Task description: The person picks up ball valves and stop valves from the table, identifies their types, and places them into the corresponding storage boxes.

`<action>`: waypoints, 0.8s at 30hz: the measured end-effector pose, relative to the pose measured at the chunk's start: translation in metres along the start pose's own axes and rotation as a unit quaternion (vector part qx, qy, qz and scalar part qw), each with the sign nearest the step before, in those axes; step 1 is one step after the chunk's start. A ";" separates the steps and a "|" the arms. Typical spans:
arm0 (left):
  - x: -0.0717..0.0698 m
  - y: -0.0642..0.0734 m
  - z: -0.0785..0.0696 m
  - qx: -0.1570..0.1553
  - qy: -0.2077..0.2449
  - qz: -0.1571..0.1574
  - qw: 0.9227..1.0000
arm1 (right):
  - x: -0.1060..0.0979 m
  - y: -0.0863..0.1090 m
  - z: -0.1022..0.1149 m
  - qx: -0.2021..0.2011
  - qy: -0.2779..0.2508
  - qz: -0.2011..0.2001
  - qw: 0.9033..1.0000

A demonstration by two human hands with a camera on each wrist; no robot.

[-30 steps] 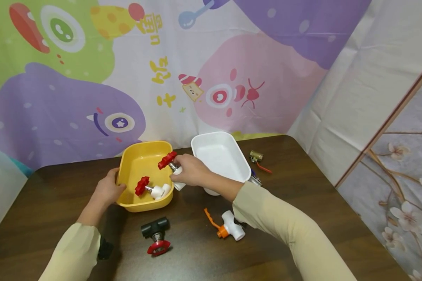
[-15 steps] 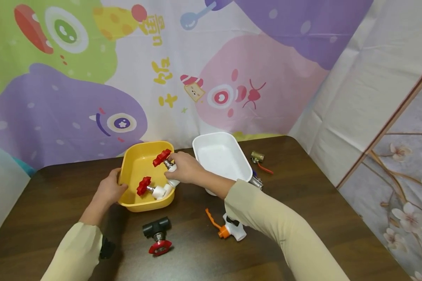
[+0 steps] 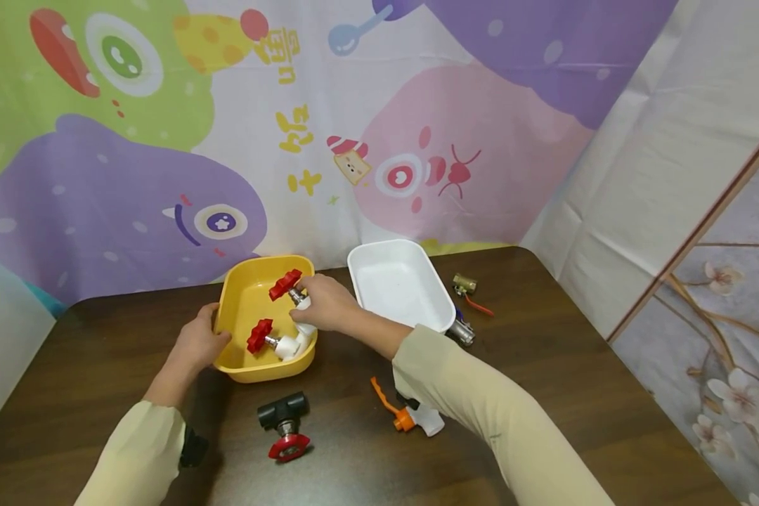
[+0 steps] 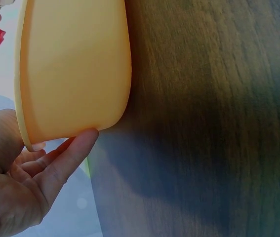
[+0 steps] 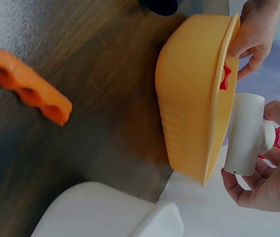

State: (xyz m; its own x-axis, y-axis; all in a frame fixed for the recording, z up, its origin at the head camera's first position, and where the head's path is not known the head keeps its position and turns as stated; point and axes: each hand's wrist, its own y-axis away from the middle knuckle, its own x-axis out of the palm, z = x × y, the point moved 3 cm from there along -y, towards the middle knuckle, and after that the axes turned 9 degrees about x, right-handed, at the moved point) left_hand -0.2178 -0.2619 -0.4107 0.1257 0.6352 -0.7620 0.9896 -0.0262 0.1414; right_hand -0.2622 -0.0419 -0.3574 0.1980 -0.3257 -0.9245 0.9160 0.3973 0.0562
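Observation:
My left hand [image 3: 196, 342] grips the left rim of a yellow plastic basin [image 3: 248, 292], thumb over the inner side and fingers along the outer wall. Held in my right hand [image 3: 327, 303] is a white plastic stop valve [image 5: 246, 133] with a red handwheel [image 3: 284, 284]. It overlaps the basin's right side in the head view, while the right wrist view shows its white pipe body level with the rim. Inside the basin lies a second valve [image 3: 286, 348], alike, its red wheel [image 3: 260, 336] pointing left. My right fingers partly hide the held valve.
Right of the yellow basin stands a white basin [image 3: 395, 277]. Beyond it lie a brass valve [image 3: 464, 284] with a red lever and a metal valve [image 3: 461, 330]. In front are a black tee valve [image 3: 284, 422] and a white valve with an orange handle [image 3: 411, 418], partly under my sleeve.
My right hand has carried the white valve leftward, from the basin's right rim to over its inside. My left hand keeps its grip on the rim. The head view has shifted slightly.

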 end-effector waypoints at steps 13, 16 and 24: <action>0.001 0.000 0.000 0.001 0.001 -0.007 1.000 | 0.009 -0.006 0.013 -0.002 0.016 -0.010 1.000; 0.001 0.000 0.000 0.005 0.002 -0.010 1.000 | 0.011 -0.006 0.014 -0.003 0.014 -0.012 1.000; 0.001 0.000 0.000 0.005 0.004 -0.009 1.000 | 0.017 -0.007 0.018 -0.013 0.021 -0.016 1.000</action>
State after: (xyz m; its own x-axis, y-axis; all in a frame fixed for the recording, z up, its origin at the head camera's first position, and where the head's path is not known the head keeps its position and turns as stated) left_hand -0.2174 -0.2612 -0.4109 0.1070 0.6413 -0.7598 0.9924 -0.0218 0.1213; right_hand -0.2587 -0.0657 -0.3663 0.1537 -0.3022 -0.9408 0.9117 0.4105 0.0171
